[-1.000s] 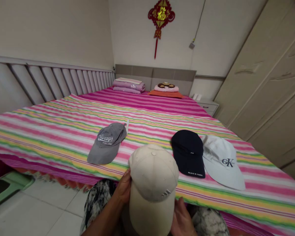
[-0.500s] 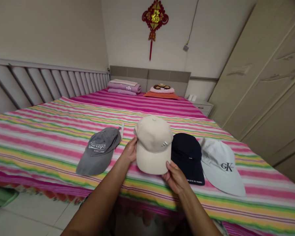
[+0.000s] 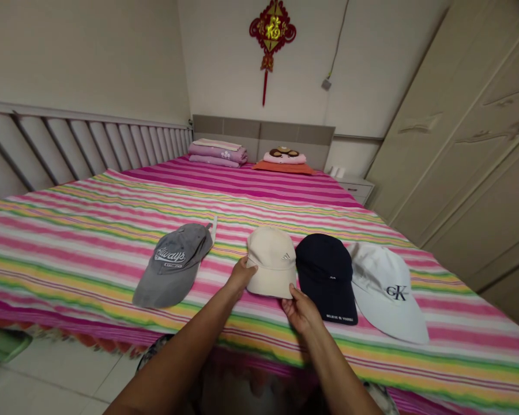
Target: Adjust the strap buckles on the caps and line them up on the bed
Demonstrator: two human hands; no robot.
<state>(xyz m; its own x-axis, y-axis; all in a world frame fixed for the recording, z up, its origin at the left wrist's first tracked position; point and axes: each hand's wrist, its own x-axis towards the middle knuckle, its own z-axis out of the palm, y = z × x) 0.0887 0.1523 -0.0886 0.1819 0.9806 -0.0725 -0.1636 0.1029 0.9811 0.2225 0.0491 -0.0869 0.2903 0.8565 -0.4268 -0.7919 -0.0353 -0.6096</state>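
Cap [image 3: 271, 259], cream with a rounded crown and curved brim, sits over the striped sheet [image 3: 112, 230], between the grey cap [image 3: 175, 265] and navy cap [image 3: 326, 276], right by the latter. Three slanted bars mark its crown. The left hand [image 3: 241, 276] is partly closed, pinching the brim's left edge, thumb on top; the right hand [image 3: 301, 306] grips the front corner, thumb above and fingers curled beneath.

Soft, slightly creased cloth forms the grey cap, lettered "Always" in white script above an unreadable small patch. Along the navy cap's brim runs "BELIEVE IN", the last word blurry. Beside it, the white cap [image 3: 387, 291] carries overlapping dark letters, perhaps "CK".

Farther back, folded purple bedding [image 3: 218, 154] lies near the padded headboard [image 3: 237, 132]; the nightstand [image 3: 355, 187] has its drawer shut. Gold "福" shines on the red hanging [image 3: 272, 29].
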